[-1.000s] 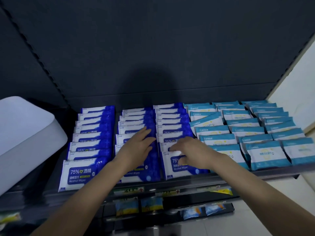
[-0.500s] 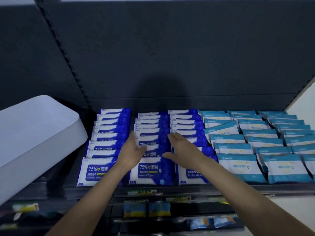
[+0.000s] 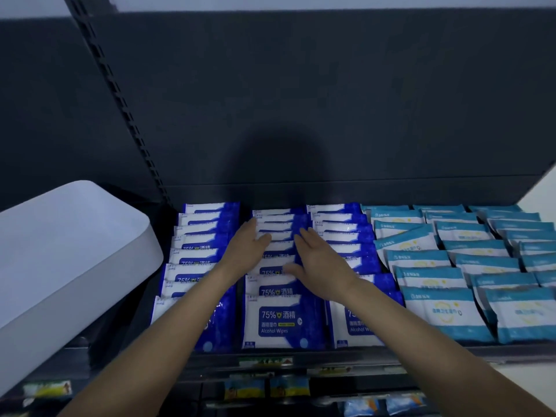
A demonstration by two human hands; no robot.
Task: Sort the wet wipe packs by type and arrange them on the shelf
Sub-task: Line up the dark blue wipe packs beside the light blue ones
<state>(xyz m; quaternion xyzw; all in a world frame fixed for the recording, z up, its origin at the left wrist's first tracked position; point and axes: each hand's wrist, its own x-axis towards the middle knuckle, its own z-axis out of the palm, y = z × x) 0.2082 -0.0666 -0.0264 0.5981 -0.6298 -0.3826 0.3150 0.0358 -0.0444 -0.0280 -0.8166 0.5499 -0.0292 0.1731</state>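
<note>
On the dark metal shelf [image 3: 421, 354]: we count six front-to-back rows of flat plastic wet wipe packs, overlapped like shingles.
Left three rows: dark blue and white alcohol wipe packs [image 3: 282, 320], printed "75%" and "Alcohol Wipes".
Right three rows: light teal and white wipe packs [image 3: 445, 311], lying just beside the blue ones.
Left hand [image 3: 245, 251]: fingers straight and together, laid along the left edge of the middle blue row and touching its packs; we see it gripping nothing.
Right hand [image 3: 325, 263]: fingers straight, thumb spread, resting flat on the right edge of the same row; nothing is pinched or curled round.
Between the hands: the middle stretch of that middle blue row.
Left of the shelf: a white rounded plastic tub [image 3: 60, 251], sitting tilted.
Behind the packs: a dark grey back panel [image 3: 301, 100], with a shadow falling on it.
Below the shelf: small colourful packets [image 3: 264, 388] on a lower level, too blurred for us to read.
</note>
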